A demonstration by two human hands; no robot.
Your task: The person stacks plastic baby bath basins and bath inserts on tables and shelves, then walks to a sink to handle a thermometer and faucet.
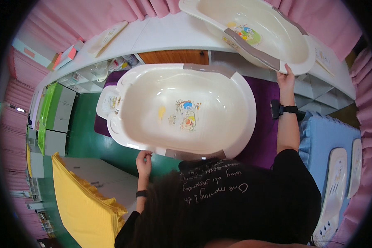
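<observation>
A large cream baby bathtub [219, 107] with taupe side grips and cartoon prints inside lies in front of me. My left hand [144, 164] is at its near-left rim, fingers curled against the edge and partly hidden. A second, similar baby bathtub [295, 41] rests tilted on the white counter at the far right. My right hand [286, 82] reaches up to it and grips its near rim, with the thumb over the edge. A small pale tray-like end piece [108, 103] with a print juts from the left end of the nearer bathtub.
Beneath the nearer bathtub is a purple surface [260, 136]. The white counter [153, 33] curves behind, with open shelves below. A yellow-covered cabinet [78, 202] stands near left, green-topped drawers [56, 111] farther left. Bath supports [335, 182] lie on a blue-covered surface [322, 136] at right.
</observation>
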